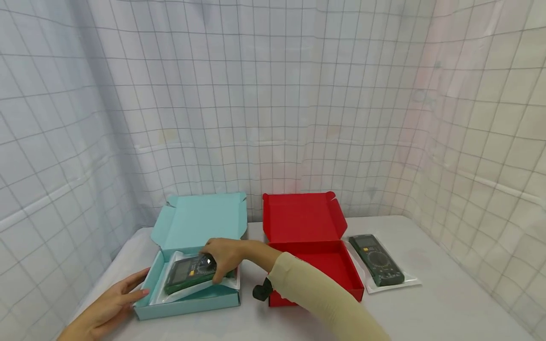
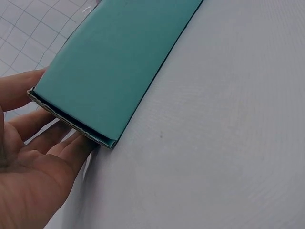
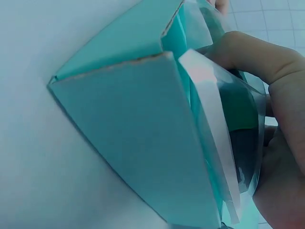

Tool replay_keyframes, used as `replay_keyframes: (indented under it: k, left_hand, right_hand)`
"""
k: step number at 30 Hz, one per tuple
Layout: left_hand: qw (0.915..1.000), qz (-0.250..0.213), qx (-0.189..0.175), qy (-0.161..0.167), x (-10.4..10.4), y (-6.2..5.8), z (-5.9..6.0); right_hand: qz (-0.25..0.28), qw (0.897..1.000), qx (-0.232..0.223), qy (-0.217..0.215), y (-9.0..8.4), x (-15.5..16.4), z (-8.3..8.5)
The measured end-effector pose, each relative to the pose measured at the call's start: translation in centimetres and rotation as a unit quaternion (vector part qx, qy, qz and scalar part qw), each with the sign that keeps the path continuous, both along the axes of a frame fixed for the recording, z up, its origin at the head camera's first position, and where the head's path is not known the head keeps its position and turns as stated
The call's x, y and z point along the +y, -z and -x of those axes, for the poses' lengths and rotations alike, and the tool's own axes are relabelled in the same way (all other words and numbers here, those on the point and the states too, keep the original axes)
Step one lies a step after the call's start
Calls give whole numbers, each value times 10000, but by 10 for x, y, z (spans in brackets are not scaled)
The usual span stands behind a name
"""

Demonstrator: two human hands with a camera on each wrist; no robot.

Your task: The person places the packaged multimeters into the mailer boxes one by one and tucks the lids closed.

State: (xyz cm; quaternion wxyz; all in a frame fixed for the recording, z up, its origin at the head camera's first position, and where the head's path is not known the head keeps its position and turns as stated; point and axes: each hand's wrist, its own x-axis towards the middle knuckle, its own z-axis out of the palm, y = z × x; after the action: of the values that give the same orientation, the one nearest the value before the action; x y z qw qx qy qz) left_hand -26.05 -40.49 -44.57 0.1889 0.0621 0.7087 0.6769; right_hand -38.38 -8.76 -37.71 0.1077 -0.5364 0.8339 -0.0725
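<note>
In the head view, a light-blue cardboard box [image 1: 187, 310] stands with its lid raised at the left. A dark green multimeter [image 1: 181, 274] in a clear plastic bag lies tilted inside it. My right hand [image 1: 228, 255] grips the bagged multimeter at its right end; the right wrist view shows fingers [image 3: 257, 57] over the bag [image 3: 214, 119] above the box rim. My left hand [image 1: 113, 300] holds the box's left side near the front corner, thumb at the rim. In the left wrist view, the fingers [image 2: 35, 124] lie against that side, their tips partly hidden.
A red box [image 1: 315, 263] with its lid up stands right of the light-blue one, partly behind my right forearm. Farther right, another bagged multimeter [image 1: 377, 260] lies on the white table [image 1: 448, 293]. A checked curtain [image 1: 290, 94] hangs behind and at both sides.
</note>
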Motion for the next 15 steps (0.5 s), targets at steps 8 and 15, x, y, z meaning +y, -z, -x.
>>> replay_keyframes:
  k: [8,15]
  left_hand:
    - [9999,-63,96,-43,4,0,-1]
    - [9998,70,168,-106,1,3,-2]
  right_hand:
    - [80,9999,53,-40,7,-10,-2]
    - [231,9997,-20,-94,20,-12,0]
